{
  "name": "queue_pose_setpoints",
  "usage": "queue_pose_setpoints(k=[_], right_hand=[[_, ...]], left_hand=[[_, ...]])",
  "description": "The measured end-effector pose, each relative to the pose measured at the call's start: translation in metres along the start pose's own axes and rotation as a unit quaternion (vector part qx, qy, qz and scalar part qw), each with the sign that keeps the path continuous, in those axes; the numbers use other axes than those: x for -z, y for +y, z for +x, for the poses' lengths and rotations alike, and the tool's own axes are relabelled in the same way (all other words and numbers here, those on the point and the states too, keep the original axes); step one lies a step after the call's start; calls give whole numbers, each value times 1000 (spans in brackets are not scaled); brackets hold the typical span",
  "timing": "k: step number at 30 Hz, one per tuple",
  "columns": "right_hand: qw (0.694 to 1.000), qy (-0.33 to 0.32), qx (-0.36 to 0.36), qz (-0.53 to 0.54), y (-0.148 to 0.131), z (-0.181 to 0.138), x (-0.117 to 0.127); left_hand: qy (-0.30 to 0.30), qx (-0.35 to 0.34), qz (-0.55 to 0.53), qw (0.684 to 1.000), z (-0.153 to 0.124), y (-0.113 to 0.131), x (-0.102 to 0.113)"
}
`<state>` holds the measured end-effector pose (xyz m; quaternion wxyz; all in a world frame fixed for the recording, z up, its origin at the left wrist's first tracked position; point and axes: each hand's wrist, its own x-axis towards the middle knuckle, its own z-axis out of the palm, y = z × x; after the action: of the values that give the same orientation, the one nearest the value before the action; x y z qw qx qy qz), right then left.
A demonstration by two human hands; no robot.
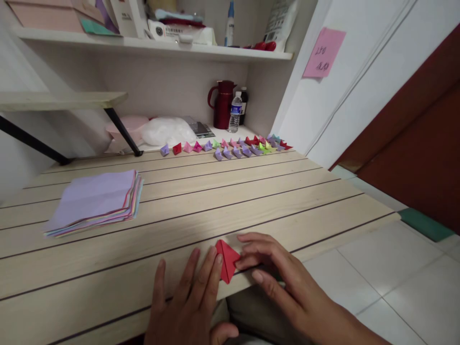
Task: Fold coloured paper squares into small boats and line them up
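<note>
Reading the clock from the middle of my view, one slatted wooden table (pixel 287 191) spreads widest, and one white shelf (pixel 108 42) crosses from ten to one o'clock, bearing one pink box (pixel 57 14) whose contents I cannot see. My left hand (pixel 189 314), between six and seven, lies palm down with fingers straight and parted, fingertips on the paper; my right hand (pixel 293 275), at five, is loosely curved, thumb apart from the fingers, fingertips by the paper's right corner, though whether they touch it I cannot tell. Toward nine sits one stack of paper sheets (pixel 97 196), lavender on top, coloured edges below, too many to count. At ten is one white plastic bag (pixel 168 130), its contents hidden. At twelve stand three vessels: one dark red jug (pixel 223 108), opaque; one clear bottle (pixel 234 120) with a blue label; and one dark bottle (pixel 244 103) partly behind it. One pink note (pixel 325 52) hangs at one. The one red folded paper (pixel 230 258) lies at six by the table's near edge, diamond-like, a line running from top point to bottom point. Smallest are the folded paper boats (pixel 237 152), at least twenty, strung from ten to two, five lavender ones leading the front row.
</note>
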<state>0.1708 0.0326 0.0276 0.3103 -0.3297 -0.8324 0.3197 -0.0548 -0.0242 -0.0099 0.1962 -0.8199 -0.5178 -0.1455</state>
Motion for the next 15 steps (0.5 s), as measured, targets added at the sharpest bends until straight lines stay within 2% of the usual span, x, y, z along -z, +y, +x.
queue_pose_setpoints(k=[2, 5, 9, 15], right_hand=[[1000, 18, 9, -13, 3, 5, 2], [990, 20, 68, -126, 8, 15, 0], [962, -48, 76, -258, 9, 28, 0], [950, -98, 81, -285, 13, 29, 7]], left_hand=[[-3, 3, 2, 1000, 0, 1, 1], [-6, 2, 3, 1000, 0, 2, 0], [-1, -4, -2, 1000, -3, 1, -3], [-3, -10, -11, 1000, -1, -1, -1]])
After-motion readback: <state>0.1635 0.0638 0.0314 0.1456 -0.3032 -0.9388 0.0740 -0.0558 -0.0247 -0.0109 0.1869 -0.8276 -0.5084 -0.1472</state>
